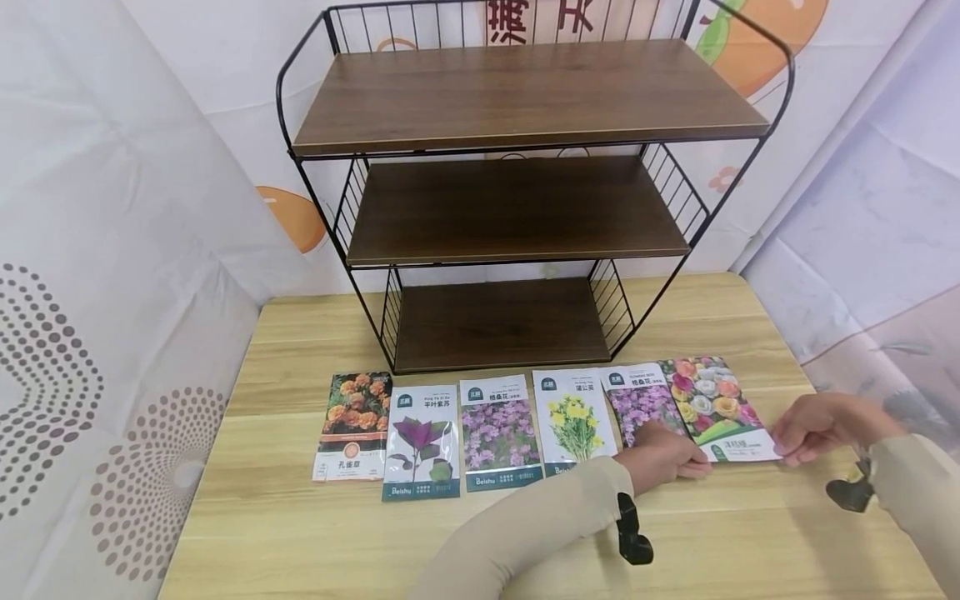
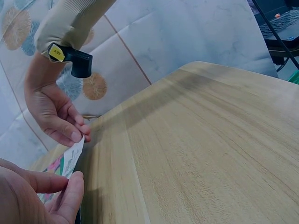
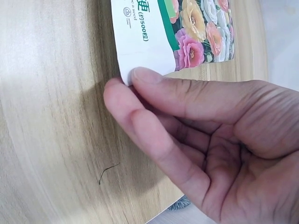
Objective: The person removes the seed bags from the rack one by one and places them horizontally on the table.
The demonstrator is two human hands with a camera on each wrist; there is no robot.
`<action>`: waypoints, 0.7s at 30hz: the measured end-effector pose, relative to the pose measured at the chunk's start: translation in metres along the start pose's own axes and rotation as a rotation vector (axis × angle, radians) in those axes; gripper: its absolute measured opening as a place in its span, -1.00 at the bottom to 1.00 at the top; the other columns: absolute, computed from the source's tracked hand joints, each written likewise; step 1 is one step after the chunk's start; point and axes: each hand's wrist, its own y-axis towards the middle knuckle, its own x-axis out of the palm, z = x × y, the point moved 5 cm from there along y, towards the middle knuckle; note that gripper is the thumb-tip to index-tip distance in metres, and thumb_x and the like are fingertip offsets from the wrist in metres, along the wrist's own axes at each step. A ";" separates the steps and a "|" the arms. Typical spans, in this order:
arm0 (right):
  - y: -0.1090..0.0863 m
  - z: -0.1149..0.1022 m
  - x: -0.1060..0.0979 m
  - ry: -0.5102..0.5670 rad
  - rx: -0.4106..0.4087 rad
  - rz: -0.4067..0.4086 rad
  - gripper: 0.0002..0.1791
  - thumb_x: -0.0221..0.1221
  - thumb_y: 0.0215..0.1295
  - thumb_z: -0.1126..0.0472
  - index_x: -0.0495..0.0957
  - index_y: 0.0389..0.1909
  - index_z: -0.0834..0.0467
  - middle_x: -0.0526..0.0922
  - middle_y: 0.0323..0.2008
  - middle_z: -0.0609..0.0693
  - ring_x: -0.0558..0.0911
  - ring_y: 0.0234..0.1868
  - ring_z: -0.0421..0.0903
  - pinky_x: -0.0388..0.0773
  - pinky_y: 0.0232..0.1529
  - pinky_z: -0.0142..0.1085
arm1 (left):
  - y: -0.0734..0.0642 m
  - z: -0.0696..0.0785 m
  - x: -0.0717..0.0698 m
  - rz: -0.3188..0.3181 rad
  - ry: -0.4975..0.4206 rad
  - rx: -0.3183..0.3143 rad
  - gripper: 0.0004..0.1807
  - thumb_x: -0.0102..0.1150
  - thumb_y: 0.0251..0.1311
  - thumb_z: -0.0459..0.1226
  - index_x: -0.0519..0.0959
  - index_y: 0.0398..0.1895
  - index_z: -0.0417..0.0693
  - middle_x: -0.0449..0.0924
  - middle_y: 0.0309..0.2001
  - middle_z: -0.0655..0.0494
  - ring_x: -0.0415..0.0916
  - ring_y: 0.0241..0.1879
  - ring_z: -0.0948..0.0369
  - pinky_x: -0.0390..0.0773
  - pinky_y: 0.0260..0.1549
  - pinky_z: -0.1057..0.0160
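Note:
A seed packet with multicoloured roses [image 1: 708, 400] lies tilted at the right end of a row of packets. My right hand [image 1: 828, 425] pinches its lower right corner between thumb and forefinger, clearly seen on the white strip of the packet [image 3: 140, 42] in the right wrist view. At its lower left corner my left hand [image 1: 663, 458] holds the edge with thumb and finger; in the left wrist view this hand [image 2: 42, 196] sits at the near end of the strip. The left hand partly covers a purple-flower packet [image 1: 633, 396] that the rose packet adjoins.
Leftward stand a yellow-flower packet [image 1: 573, 417], another purple-flower packet [image 1: 501, 433], a purple-leaf packet [image 1: 422, 442] and an orange marigold packet [image 1: 352, 425]. Behind them rises a three-tier shelf [image 1: 517, 212] with a black wire frame on the wooden table [image 1: 300, 542].

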 end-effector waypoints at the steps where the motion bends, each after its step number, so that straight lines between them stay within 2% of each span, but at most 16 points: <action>1: 0.000 0.000 0.000 -0.002 0.002 0.001 -0.75 0.33 0.20 0.43 0.62 -0.12 0.45 0.77 -0.44 0.06 0.74 -0.46 -0.24 0.76 -0.34 -0.49 | 0.000 0.000 0.000 0.003 -0.004 -0.001 -0.68 0.34 -0.17 -0.79 0.50 -0.39 -0.41 0.65 -0.60 -0.29 0.77 -0.42 -0.16 0.83 -0.45 0.16; 9: 0.000 0.001 0.001 0.024 -0.008 0.014 -0.76 0.33 0.16 0.46 0.62 -0.16 0.48 0.77 -0.41 0.09 0.75 -0.45 -0.22 0.77 -0.32 -0.48 | 0.002 -0.001 0.001 0.008 0.012 0.012 -0.67 0.33 -0.19 -0.80 0.48 -0.39 -0.40 0.63 -0.61 -0.27 0.77 -0.42 -0.17 0.83 -0.47 0.15; 12: 0.001 0.002 0.001 0.025 -0.026 0.016 -0.75 0.33 0.14 0.45 0.62 -0.15 0.48 0.77 -0.41 0.10 0.74 -0.45 -0.22 0.77 -0.33 -0.48 | 0.004 -0.001 0.000 0.014 0.041 0.016 -0.63 0.35 -0.21 -0.78 0.54 -0.28 -0.46 0.62 -0.62 -0.24 0.76 -0.46 -0.14 0.82 -0.51 0.19; 17: 0.004 0.004 0.004 0.018 -0.068 -0.038 -0.75 0.29 0.18 0.42 0.62 -0.13 0.47 0.77 -0.42 0.08 0.72 -0.47 -0.26 0.72 -0.37 -0.55 | 0.006 -0.004 -0.002 0.008 0.087 0.015 -0.50 0.39 -0.21 -0.74 0.56 -0.08 -0.49 0.63 -0.64 -0.18 0.76 -0.51 -0.07 0.80 -0.57 0.24; 21: 0.005 0.007 0.006 0.012 -0.072 -0.039 -0.76 0.29 0.18 0.42 0.62 -0.15 0.45 0.76 -0.42 0.07 0.71 -0.48 -0.27 0.71 -0.38 -0.57 | 0.005 -0.006 -0.003 0.004 0.070 0.033 -0.40 0.38 -0.23 -0.76 0.54 0.03 -0.50 0.63 -0.64 -0.19 0.76 -0.49 -0.09 0.81 -0.55 0.21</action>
